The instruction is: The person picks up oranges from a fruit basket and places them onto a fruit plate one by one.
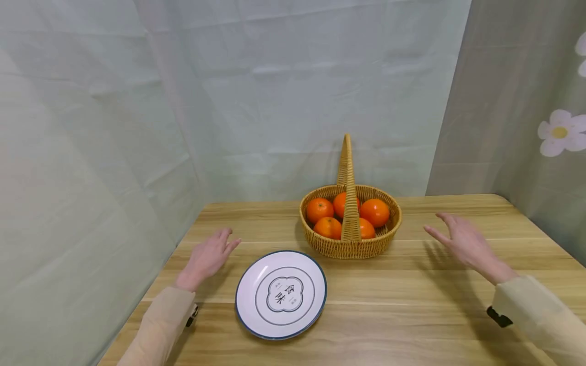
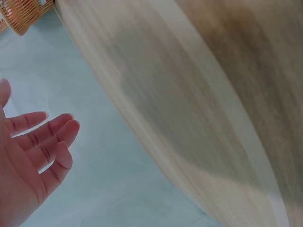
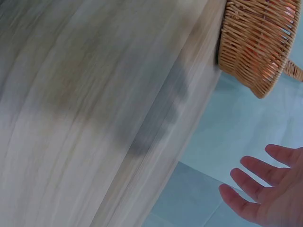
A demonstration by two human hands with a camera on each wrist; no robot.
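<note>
A wicker basket with a tall arched handle holds several oranges near the back of the table. In front of it and to the left lies a white plate with a blue rim and dark characters in its middle. My left hand hovers over the table to the plate's left, fingers relaxed and holding nothing. On the other side, my right hand is held above the table to the right of the basket, its fingers spread and apart from everything. Both wrist views show loosely extended fingers.
The wooden table reaches back to a pale cloth hung behind it and on the left. A darker curtain with a white flower print hangs at the right. Dark straps show under both sleeves.
</note>
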